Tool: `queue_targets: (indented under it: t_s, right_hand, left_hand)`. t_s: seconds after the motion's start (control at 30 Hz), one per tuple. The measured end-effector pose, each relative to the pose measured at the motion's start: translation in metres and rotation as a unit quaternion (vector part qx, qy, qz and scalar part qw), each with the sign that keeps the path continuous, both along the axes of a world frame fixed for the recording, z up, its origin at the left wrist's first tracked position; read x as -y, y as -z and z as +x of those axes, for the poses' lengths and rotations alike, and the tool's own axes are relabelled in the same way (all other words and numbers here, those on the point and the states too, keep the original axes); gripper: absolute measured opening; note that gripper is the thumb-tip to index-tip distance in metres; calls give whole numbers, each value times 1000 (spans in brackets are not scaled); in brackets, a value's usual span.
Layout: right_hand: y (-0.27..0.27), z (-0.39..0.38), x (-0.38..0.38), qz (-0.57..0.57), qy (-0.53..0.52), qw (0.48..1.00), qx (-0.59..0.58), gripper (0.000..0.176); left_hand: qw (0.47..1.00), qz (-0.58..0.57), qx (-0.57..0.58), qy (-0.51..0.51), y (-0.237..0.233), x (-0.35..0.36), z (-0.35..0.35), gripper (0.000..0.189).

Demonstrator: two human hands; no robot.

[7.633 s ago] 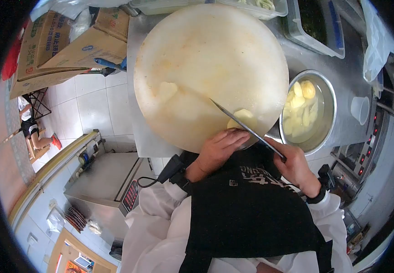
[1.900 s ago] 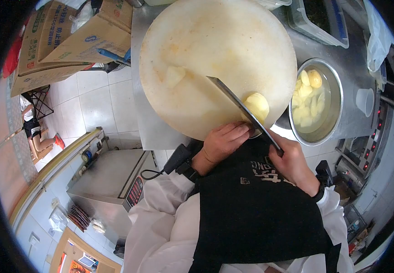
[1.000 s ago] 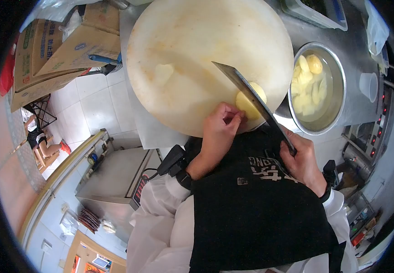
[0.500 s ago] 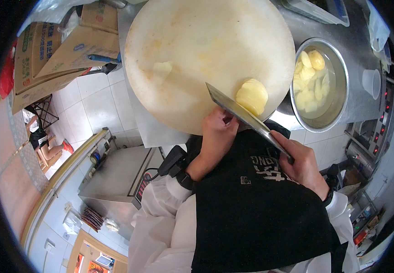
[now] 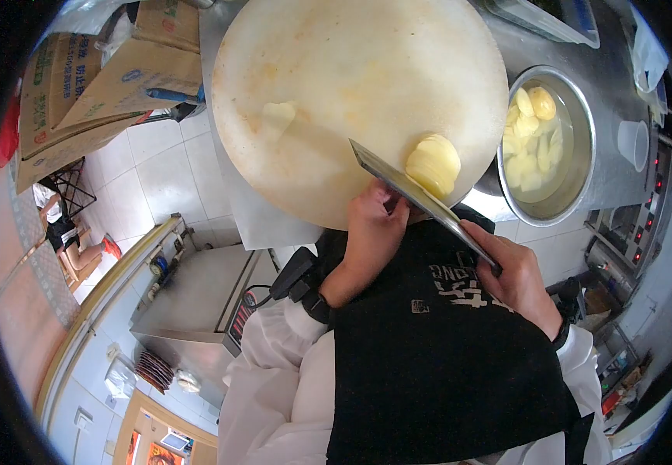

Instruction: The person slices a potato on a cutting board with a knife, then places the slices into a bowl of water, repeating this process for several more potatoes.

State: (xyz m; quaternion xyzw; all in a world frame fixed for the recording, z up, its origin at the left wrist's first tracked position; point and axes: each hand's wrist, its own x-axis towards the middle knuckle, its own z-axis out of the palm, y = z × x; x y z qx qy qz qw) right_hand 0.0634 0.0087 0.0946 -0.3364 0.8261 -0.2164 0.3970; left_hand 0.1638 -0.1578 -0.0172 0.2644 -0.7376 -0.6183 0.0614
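Note:
My right hand (image 5: 516, 271) is wrapped round the handle of a cleaver (image 5: 417, 194), whose broad blade slants up and left over the near edge of a round chopping board (image 5: 336, 70). Against the near-left side of the blade, my left hand (image 5: 377, 223) has its fingers curled and closed; whatever lies in them is hidden. Just beyond the blade, an overlapping stack of peeled potato slices (image 5: 433, 164) rests on the board. A single pale slice (image 5: 278, 118) lies farther left on it.
Right of the board stands a metal bowl (image 5: 589, 167) holding potato pieces (image 5: 531, 147) in water. A small white cup (image 5: 632, 144) is beyond it. Cardboard boxes (image 5: 130, 85) stand at upper left, and a plastic container (image 5: 545, 23) is at top right. A seated person (image 5: 60, 225) shows far left.
The view has shifted very slightly. Both hands, the cleaver and the potato slices keep almost the same positions.

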Motion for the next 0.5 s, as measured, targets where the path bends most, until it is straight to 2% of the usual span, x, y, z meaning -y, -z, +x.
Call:
queue_targets:
  t_s: [0.07, 0.3, 0.5]
  right_hand:
    - [0, -1, 2, 15, 0, 1000, 6, 62]
    - [9, -7, 15, 40, -8, 999, 9, 58]
    - [15, -10, 18, 70, 19, 996, 43, 53]
  left_hand:
    - [999, 40, 21, -7, -7, 1, -1, 12]
    - [997, 62, 11, -32, -9, -1, -8, 11]
    - [983, 175, 26, -52, -1, -1, -7, 7]
